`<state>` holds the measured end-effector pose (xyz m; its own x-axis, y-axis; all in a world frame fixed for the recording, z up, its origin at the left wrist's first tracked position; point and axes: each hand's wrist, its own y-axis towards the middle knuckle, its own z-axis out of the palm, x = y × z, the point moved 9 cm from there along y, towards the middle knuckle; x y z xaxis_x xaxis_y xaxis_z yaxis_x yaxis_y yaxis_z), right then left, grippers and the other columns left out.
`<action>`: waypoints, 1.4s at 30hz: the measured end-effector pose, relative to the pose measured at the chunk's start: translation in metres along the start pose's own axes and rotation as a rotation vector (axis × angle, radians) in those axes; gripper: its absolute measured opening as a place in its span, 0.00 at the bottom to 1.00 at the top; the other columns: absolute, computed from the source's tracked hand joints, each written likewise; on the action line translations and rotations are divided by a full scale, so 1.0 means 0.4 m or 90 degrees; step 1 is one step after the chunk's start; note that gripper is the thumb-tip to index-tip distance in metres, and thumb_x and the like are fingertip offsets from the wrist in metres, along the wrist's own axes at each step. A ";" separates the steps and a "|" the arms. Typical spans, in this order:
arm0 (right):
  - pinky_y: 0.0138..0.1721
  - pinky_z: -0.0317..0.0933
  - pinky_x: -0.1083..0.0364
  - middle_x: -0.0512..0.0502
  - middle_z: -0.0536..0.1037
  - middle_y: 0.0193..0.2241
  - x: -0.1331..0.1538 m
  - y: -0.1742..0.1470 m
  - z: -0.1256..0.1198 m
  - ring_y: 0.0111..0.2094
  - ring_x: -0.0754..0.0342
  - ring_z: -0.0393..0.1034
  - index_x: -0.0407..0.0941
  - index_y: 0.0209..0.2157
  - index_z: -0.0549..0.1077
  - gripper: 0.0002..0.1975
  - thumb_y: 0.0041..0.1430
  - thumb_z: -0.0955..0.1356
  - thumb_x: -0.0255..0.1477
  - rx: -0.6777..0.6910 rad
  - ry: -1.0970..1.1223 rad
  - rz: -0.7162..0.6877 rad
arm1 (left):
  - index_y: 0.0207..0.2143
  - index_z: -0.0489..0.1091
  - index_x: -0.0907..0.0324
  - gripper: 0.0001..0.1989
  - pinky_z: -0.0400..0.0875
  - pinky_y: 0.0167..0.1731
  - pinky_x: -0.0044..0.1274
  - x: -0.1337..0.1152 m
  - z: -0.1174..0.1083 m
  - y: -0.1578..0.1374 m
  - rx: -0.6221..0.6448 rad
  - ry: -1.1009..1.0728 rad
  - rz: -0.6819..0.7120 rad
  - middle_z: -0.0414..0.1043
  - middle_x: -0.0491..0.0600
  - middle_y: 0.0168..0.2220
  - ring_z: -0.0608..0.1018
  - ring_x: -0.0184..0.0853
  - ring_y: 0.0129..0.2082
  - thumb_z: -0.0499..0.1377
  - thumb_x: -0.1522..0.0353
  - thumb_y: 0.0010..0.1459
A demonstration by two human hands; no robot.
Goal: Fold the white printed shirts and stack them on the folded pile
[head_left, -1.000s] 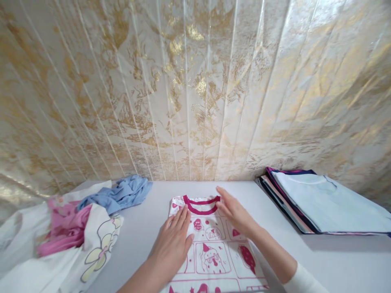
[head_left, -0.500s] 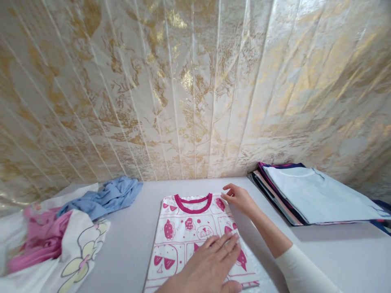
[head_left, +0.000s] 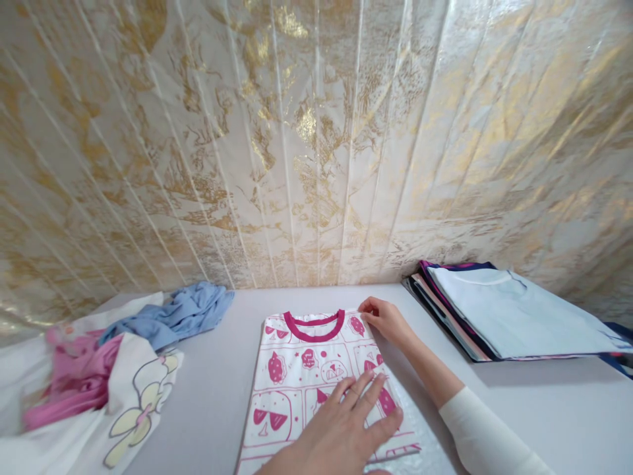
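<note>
A white T-shirt point(head_left: 277, 373) with a magenta collar and magenta cartoon print lies folded flat in front of me, its neckline at the far end. My left hand point(head_left: 341, 419) rests palm down on its lower right part, fingers spread. At the shirt's far right shoulder corner, my right hand point(head_left: 383, 318) is closed, thumb and fingertips pinching the edge. A clear plastic sheet point(head_left: 415, 422) shows along the right side, partly beneath the shirt.
To the left lies a loose heap with a blue garment point(head_left: 173, 316), a pink garment point(head_left: 82, 376) and a white flower-printed cloth point(head_left: 141, 402). A stack of folded shirts point(head_left: 514, 316) stands at right, a pale blue one on top. Patterned gold-and-white sheeting point(head_left: 316, 165) rises behind the table point(head_left: 202, 402).
My right hand's fingers have closed at the shirt's shoulder corner. The fingers of my left hand have spread wider on the fabric. The view has shifted slightly.
</note>
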<state>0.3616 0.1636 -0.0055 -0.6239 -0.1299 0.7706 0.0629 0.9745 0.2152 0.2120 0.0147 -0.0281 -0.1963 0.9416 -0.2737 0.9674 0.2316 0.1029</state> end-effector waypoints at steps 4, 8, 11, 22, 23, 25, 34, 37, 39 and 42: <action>0.33 0.60 0.55 0.49 0.77 0.26 0.006 -0.006 0.001 0.29 0.53 0.70 0.44 0.31 0.74 0.07 0.50 0.65 0.30 -0.002 -0.020 -0.006 | 0.67 0.47 0.52 0.33 0.52 0.60 0.46 -0.011 -0.006 -0.001 0.010 -0.013 0.003 0.35 0.60 0.69 0.46 0.54 0.67 0.49 0.50 0.65; 0.35 0.61 0.54 0.49 0.76 0.28 0.011 -0.015 -0.006 0.30 0.53 0.68 0.45 0.35 0.74 0.10 0.50 0.65 0.29 -0.028 -0.042 -0.013 | 0.65 0.53 0.51 0.28 0.52 0.61 0.41 -0.029 -0.071 -0.004 0.023 -0.059 0.006 0.45 0.55 0.68 0.51 0.46 0.67 0.43 0.51 0.68; 0.38 0.63 0.53 0.45 0.76 0.38 0.011 -0.039 -0.027 0.34 0.53 0.70 0.45 0.44 0.71 0.15 0.54 0.64 0.31 -0.059 -0.039 -0.015 | 0.65 0.53 0.54 0.24 0.52 0.62 0.37 0.002 -0.130 0.009 -0.001 -0.063 -0.050 0.48 0.51 0.67 0.52 0.39 0.67 0.41 0.57 0.71; 0.50 0.66 0.49 0.42 0.74 0.51 0.095 -0.298 -0.039 0.51 0.49 0.69 0.48 0.54 0.65 0.18 0.63 0.58 0.29 -0.050 -0.100 -0.078 | 0.65 0.53 0.63 0.25 0.49 0.64 0.34 0.069 -0.093 0.066 -0.067 0.037 -0.101 0.46 0.53 0.68 0.49 0.38 0.68 0.43 0.61 0.70; 0.53 0.65 0.49 0.43 0.72 0.54 0.116 -0.316 -0.018 0.54 0.50 0.68 0.49 0.56 0.63 0.20 0.63 0.57 0.28 -0.028 -0.122 -0.107 | 0.64 0.54 0.64 0.25 0.49 0.64 0.34 0.073 -0.098 0.056 -0.079 0.045 -0.123 0.47 0.54 0.68 0.49 0.38 0.68 0.43 0.61 0.70; 0.57 0.62 0.48 0.44 0.66 0.60 0.152 -0.343 0.026 0.59 0.50 0.63 0.50 0.62 0.59 0.24 0.65 0.56 0.28 0.009 -0.182 -0.168 | 0.63 0.57 0.65 0.24 0.49 0.64 0.34 0.081 -0.104 0.029 -0.091 0.060 -0.157 0.49 0.56 0.67 0.50 0.38 0.67 0.44 0.62 0.70; 0.64 0.51 0.42 0.38 0.50 0.67 0.141 -0.364 0.135 0.67 0.45 0.44 0.42 0.68 0.45 0.34 0.67 0.59 0.42 0.100 -0.430 -0.240 | 0.66 0.49 0.61 0.26 0.50 0.64 0.34 0.107 -0.107 -0.045 -0.092 0.013 -0.186 0.44 0.52 0.68 0.49 0.34 0.68 0.45 0.68 0.67; 0.63 0.51 0.41 0.38 0.50 0.67 0.128 -0.363 0.133 0.67 0.44 0.45 0.43 0.68 0.46 0.33 0.68 0.57 0.44 0.113 -0.452 -0.216 | 0.66 0.51 0.59 0.25 0.53 0.63 0.34 0.139 -0.154 -0.112 -0.145 -0.026 -0.227 0.47 0.50 0.68 0.52 0.33 0.67 0.43 0.71 0.67; 0.63 0.50 0.41 0.39 0.50 0.67 0.141 -0.363 0.137 0.67 0.45 0.45 0.44 0.68 0.46 0.32 0.68 0.57 0.43 0.112 -0.454 -0.223 | 0.65 0.53 0.58 0.24 0.54 0.63 0.34 0.166 -0.183 -0.186 -0.175 -0.029 -0.271 0.50 0.50 0.67 0.54 0.34 0.67 0.42 0.71 0.68; 0.64 0.48 0.42 0.41 0.49 0.67 0.187 -0.361 0.158 0.67 0.46 0.44 0.46 0.68 0.44 0.32 0.69 0.56 0.43 0.103 -0.446 -0.259 | 0.65 0.54 0.58 0.24 0.55 0.63 0.34 0.193 -0.214 -0.299 -0.208 -0.003 -0.341 0.52 0.49 0.66 0.56 0.34 0.66 0.40 0.71 0.68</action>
<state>0.2565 0.0249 -0.0168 -0.9185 -0.3857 0.0872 -0.3515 0.8974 0.2669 0.0674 0.0805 0.0204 -0.6386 0.6733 -0.3725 0.6360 0.7344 0.2370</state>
